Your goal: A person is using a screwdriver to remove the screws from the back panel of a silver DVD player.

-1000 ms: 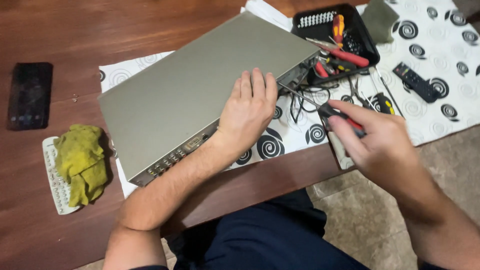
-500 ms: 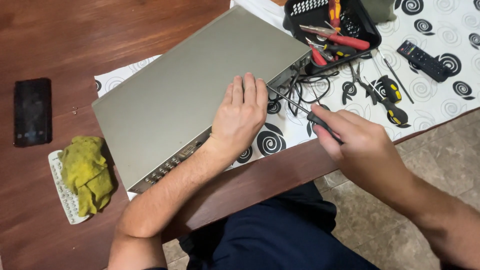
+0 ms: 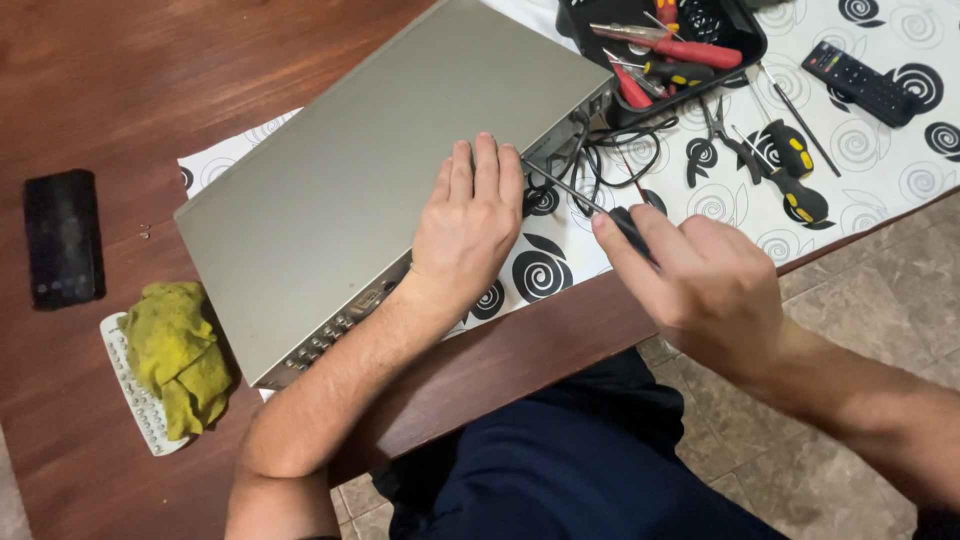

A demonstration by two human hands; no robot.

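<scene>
Counter (image 3: 150, 90) carries grey metal device (image 3: 380, 170), flat under left hand (image 3: 468, 232), open palm pressing its top. Right hand (image 3: 700, 285) w/ grip closed on screwdriver (image 3: 590, 205), tip at device's side, just beyond the grip; black cables (image 3: 620, 150) past that.

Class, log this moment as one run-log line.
left hand: flat on grey metal case | right hand: grip on screwdriver, tip at case side | tool tray behind

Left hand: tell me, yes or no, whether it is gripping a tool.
No, the left hand lies flat on the grey case; the right hand holds the screwdriver.
</scene>
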